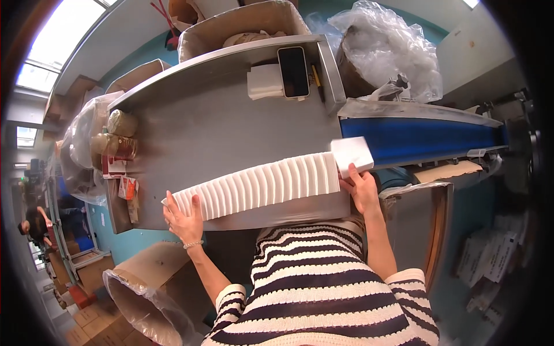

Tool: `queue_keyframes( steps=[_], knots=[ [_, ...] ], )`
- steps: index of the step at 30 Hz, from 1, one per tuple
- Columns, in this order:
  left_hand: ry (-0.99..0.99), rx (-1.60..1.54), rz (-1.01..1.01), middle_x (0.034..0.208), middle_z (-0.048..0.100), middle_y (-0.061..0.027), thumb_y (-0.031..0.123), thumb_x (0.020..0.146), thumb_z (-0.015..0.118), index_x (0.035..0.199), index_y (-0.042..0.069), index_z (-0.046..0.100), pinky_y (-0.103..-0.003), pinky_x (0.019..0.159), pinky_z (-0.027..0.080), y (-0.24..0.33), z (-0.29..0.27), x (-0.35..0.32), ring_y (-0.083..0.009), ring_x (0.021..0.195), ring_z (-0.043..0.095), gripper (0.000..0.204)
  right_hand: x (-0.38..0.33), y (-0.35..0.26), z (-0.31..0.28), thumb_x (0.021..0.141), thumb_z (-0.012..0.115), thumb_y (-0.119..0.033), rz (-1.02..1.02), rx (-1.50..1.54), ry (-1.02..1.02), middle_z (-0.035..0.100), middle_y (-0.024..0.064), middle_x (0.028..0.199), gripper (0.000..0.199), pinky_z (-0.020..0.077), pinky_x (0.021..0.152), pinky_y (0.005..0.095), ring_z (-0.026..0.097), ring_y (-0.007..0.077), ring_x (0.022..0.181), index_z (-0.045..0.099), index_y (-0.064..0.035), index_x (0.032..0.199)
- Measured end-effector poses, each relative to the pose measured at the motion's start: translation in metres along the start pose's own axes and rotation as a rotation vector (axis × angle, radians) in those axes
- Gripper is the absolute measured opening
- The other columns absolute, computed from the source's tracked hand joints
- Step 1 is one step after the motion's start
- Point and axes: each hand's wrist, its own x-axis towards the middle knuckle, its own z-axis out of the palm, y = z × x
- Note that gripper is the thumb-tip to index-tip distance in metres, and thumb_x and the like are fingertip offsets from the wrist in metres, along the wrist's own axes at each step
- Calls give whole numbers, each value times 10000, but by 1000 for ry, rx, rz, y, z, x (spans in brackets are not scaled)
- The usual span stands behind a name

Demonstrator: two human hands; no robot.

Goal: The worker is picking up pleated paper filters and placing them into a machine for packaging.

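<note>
A long row of white, soft-looking folded paper packs (259, 181), probably napkins or tissues, stands on edge along the near side of the metal table. My left hand (183, 219) curls round the row's left end, thumb and fingers pressed against it. At the other end, my right hand (362, 190) grips a square white pack (352, 154) by its near edge. That pack is tilted flat side up, beside the last standing one and partly over the start of the blue conveyor belt (415, 138).
On the metal table (213, 127) lie a phone (294, 72), a white paper stack (265, 81) and a yellow pen (318, 82). Tape rolls (118, 146) line its left edge. Cardboard boxes (245, 23) and plastic-lined bins (141, 288) surround it. Another person (36, 225) is far left.
</note>
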Motion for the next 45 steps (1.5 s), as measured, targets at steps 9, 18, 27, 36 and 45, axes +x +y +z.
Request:
queue_keyframes(
  steps=[9, 18, 27, 36, 45],
  knots=[
    [30, 23, -57, 1483, 277, -217, 741, 804, 504, 1455, 227, 348, -635, 1034, 262, 7, 8, 3, -410, 1367, 301, 844, 11, 8, 40, 939, 580, -408, -112, -385, -96, 650, 112, 1029, 468, 458, 857, 278, 584, 155, 967, 609, 19, 1131],
    [22, 9, -3, 1469, 295, -219, 736, 809, 501, 1453, 223, 352, -609, 1022, 284, 24, 12, 4, -411, 1339, 334, 837, 24, 7, 9, 892, 664, -404, -170, -259, 82, 632, 90, 991, 512, 503, 750, 247, 602, 134, 837, 534, 25, 1139],
    [43, 61, -36, 1453, 326, -228, 726, 811, 511, 1437, 200, 386, -603, 1015, 305, 22, 11, 6, -423, 1321, 357, 828, 5, 4, 18, 905, 597, -134, -123, -447, -223, 646, 87, 1050, 319, 477, 841, 272, 602, 139, 925, 568, 33, 1176],
    [63, -5, 56, 1439, 346, -229, 702, 822, 525, 1428, 188, 398, -602, 1006, 316, 44, 18, 3, -424, 1303, 380, 805, 5, 4, 55, 922, 615, -419, -272, -469, -93, 644, 57, 980, 460, 454, 750, 236, 579, 119, 846, 596, 9, 1089],
    [9, -4, 39, 1459, 316, -229, 702, 829, 515, 1436, 193, 383, -600, 1022, 285, 47, 17, 1, -397, 1342, 339, 803, 25, 0, 11, 935, 624, -244, -104, -86, 96, 637, 127, 1075, 391, 529, 793, 278, 628, 156, 935, 506, 46, 1169]
  ],
)
